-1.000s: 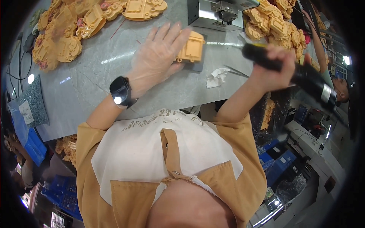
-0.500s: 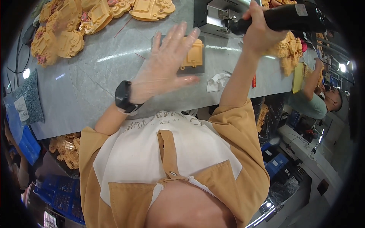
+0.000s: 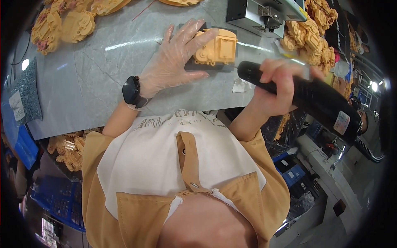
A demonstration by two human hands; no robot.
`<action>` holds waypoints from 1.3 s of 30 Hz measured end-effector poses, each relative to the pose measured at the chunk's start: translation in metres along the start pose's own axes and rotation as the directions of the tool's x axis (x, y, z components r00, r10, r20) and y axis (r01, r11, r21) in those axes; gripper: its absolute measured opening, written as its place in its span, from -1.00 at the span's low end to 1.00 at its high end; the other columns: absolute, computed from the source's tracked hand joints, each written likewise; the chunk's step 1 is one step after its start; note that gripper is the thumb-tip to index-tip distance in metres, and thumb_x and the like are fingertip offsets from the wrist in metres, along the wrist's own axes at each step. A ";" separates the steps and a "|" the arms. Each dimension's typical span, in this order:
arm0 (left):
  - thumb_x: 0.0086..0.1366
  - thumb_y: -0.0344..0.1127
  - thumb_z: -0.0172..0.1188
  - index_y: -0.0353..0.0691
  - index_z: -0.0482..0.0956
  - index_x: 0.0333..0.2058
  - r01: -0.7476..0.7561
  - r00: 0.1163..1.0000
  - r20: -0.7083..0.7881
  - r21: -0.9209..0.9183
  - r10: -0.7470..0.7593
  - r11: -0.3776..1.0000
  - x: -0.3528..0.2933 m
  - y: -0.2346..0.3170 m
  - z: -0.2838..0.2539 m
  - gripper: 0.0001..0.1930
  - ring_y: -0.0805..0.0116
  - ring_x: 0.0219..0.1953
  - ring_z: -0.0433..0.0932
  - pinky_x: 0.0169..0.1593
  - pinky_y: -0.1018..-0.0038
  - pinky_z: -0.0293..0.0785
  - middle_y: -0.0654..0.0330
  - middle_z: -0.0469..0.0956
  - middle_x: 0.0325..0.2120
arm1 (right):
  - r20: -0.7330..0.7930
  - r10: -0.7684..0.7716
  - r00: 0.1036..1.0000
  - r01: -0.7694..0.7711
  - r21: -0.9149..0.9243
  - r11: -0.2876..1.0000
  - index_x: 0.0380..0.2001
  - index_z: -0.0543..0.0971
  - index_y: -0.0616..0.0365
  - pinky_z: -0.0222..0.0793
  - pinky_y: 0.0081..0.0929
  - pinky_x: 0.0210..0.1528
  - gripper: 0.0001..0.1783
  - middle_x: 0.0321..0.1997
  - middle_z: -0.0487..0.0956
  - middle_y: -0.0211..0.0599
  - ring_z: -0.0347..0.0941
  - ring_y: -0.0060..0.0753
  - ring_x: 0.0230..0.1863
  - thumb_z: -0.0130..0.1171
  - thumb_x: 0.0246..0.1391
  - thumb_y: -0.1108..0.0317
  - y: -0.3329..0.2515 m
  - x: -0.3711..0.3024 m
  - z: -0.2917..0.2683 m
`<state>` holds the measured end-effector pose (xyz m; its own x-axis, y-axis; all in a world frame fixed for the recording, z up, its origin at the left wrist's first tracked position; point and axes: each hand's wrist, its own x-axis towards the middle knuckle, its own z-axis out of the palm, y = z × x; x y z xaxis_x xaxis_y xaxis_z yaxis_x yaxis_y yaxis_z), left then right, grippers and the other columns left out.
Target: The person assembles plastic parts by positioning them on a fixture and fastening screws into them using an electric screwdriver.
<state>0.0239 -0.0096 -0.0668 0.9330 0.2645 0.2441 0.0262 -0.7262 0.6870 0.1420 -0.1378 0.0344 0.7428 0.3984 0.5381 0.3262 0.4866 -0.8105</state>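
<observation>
A yellow-orange plastic housing point(image 3: 216, 47) lies on a dark pad point(image 3: 225, 67) on the grey table. My left hand point(image 3: 178, 58), in a clear thin glove and with a black watch at the wrist, is spread at the housing's left side. Its index fingertip reaches over the housing's upper edge, while the thumb stretches out below. In my right hand point(image 3: 277, 84) is a black electric screwdriver point(image 3: 318, 97) with a cord at its rear. The tool's front end points left, just right of the pad, and a thin bit shows faintly there.
A metal box-shaped machine point(image 3: 256, 18) stands beyond the pad. Orange plastic parts pile up at the far right point(image 3: 312, 37) and far left point(image 3: 76, 27). Crumpled white paper point(image 3: 241, 85) lies near the screwdriver. A bag of dark granules point(image 3: 27, 93) sits at the left edge.
My right hand has brought the electric screwdriver from the metal machine back toward me, beside the pad. My left hand's index finger now reaches over the housing, more of which shows. The view has shifted.
</observation>
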 end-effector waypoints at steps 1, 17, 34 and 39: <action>-0.14 -0.02 0.38 0.12 0.04 0.22 -0.017 0.999 -0.038 -0.079 0.014 0.997 -0.002 -0.001 0.001 -0.05 0.10 0.25 0.06 0.23 -0.05 -0.06 0.12 0.09 0.20 | 0.005 -0.010 1.000 0.010 -0.006 1.000 0.02 0.06 0.17 0.30 -0.45 -0.61 -0.42 -0.64 0.40 -0.27 0.24 -0.49 -0.75 -0.01 -0.08 0.64 0.001 -0.001 0.001; -0.16 0.10 0.35 0.04 0.13 0.18 0.004 0.991 -0.137 -0.038 -0.009 0.999 -0.008 -0.010 -0.003 -0.09 0.27 0.17 0.20 0.24 -0.01 -0.07 0.28 0.26 0.07 | -0.015 0.023 1.000 -0.024 -0.064 0.998 -0.05 0.10 0.14 0.31 -0.50 -0.58 -0.46 -0.66 0.40 -0.32 0.28 -0.49 -0.72 0.07 -0.10 0.61 0.004 -0.005 0.010; -0.20 -0.07 0.42 0.02 0.21 0.11 -0.045 0.987 -0.156 0.021 0.048 0.999 -0.007 -0.011 0.006 -0.15 0.22 0.16 0.24 0.26 -0.02 -0.12 0.32 0.34 0.05 | -0.024 0.076 0.997 -0.078 -0.100 0.992 -0.17 0.16 0.12 0.36 -0.56 -0.59 -0.46 -0.66 0.43 -0.26 0.35 -0.47 -0.69 0.13 -0.20 0.73 0.015 -0.008 0.011; -0.20 -0.05 0.41 0.08 0.20 0.12 -0.045 0.986 -0.160 0.045 0.052 0.998 -0.007 -0.011 0.003 -0.14 0.25 0.14 0.24 0.26 -0.02 -0.13 0.34 0.37 -0.01 | 0.028 0.069 0.997 -0.064 -0.159 0.985 -0.15 0.14 0.13 0.35 -0.52 -0.61 -0.47 -0.63 0.43 -0.26 0.33 -0.48 -0.71 0.07 -0.18 0.73 0.014 -0.007 0.009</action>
<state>0.0186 -0.0052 -0.0783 0.8638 0.3242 0.3857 -0.0002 -0.7652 0.6438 0.1359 -0.1265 0.0211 0.7469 0.4523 0.4873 0.3673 0.3302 -0.8695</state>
